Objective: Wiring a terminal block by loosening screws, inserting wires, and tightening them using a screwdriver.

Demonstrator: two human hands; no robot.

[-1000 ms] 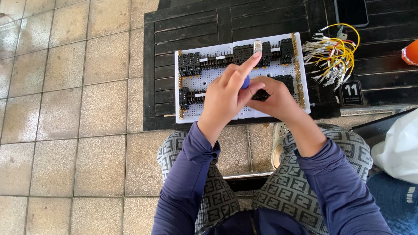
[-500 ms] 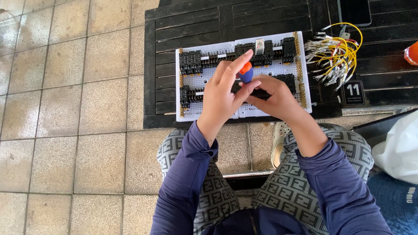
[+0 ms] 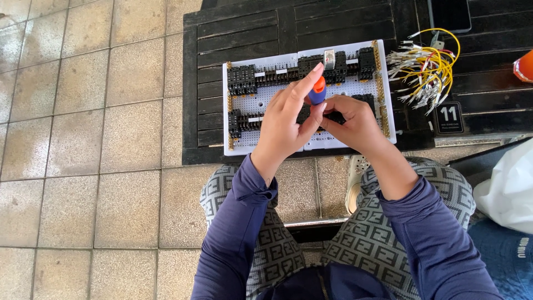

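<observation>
My left hand gripped the orange-and-blue screwdriver upright at mid-frame; my right hand pinched its shaft, steadying it over the white relay board.

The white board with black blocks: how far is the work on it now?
Done: black blocks sit in rows on the white board. In hand: the left hand and right hand hold a screwdriver upright over it. Left: the yellow wires lie loose beside it, unconnected.
</observation>
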